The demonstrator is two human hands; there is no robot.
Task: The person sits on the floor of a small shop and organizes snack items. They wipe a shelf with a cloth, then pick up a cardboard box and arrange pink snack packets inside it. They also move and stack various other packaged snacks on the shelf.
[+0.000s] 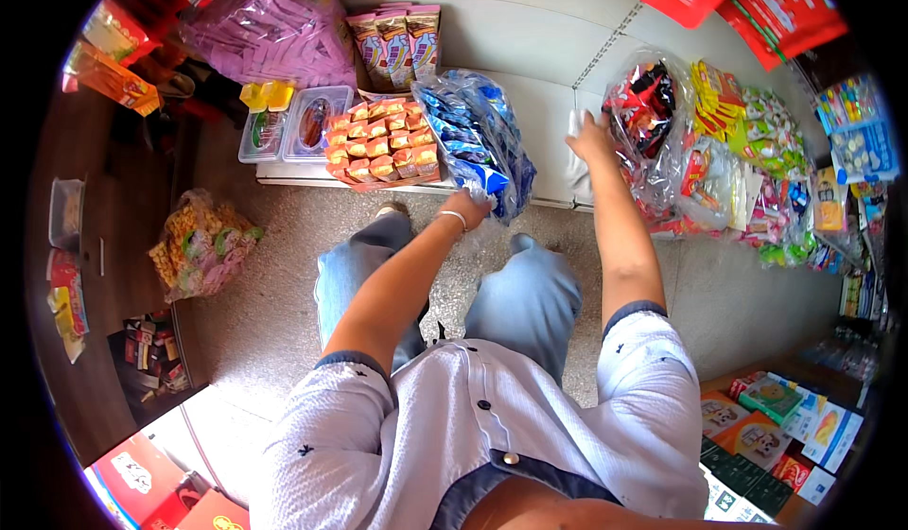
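Observation:
My left hand [465,208], with a light band at the wrist, is closed on the near edge of a clear plastic bag of blue packets [478,133]. That bag leans over the front edge of the low white shelf [549,104]. Farther right, my right hand [591,140] grips a white cloth [575,173], which lies against the shelf surface and reaches its front edge. Just left of the blue packets stands a box of small orange packets [383,142]. Beside my right hand is a clear bag with red and black packets [651,104].
Behind the orange packets are a box of upright pouches [397,43] and a large bag of purple packets [270,29]. Plastic tubs [317,119] stand at the shelf's left. Yellow and green snack packets [757,119] crowd the right. A filled bag [203,246] sits on the floor.

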